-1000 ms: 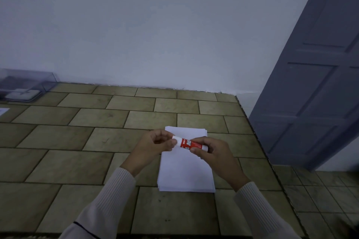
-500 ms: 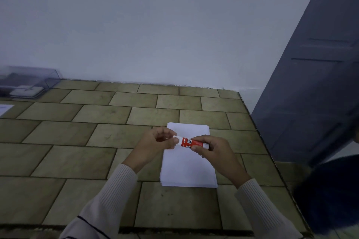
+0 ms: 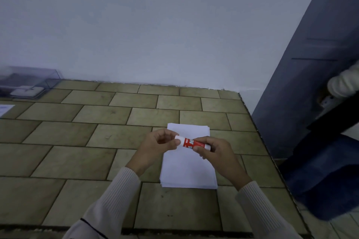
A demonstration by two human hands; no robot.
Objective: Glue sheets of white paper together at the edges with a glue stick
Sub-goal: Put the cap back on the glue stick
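Note:
A stack of white paper sheets (image 3: 189,169) lies on the tiled counter (image 3: 81,153), near its right side. Above the stack's far half I hold a red and white glue stick (image 3: 191,143) level between both hands. My left hand (image 3: 158,146) pinches its white cap end with thumb and fingers. My right hand (image 3: 215,153) grips the red body and the white base end. The cap sits on the stick.
A clear plastic box (image 3: 29,84) stands at the back left by the wall, and a paper slip (image 3: 4,108) lies at the left edge. Right of the counter's edge, another person in dark blue clothing (image 3: 326,172) stands by the blue door (image 3: 303,83).
My hands and the glue stick have stayed over the paper. A person in dark blue has come into view at the right, by the door.

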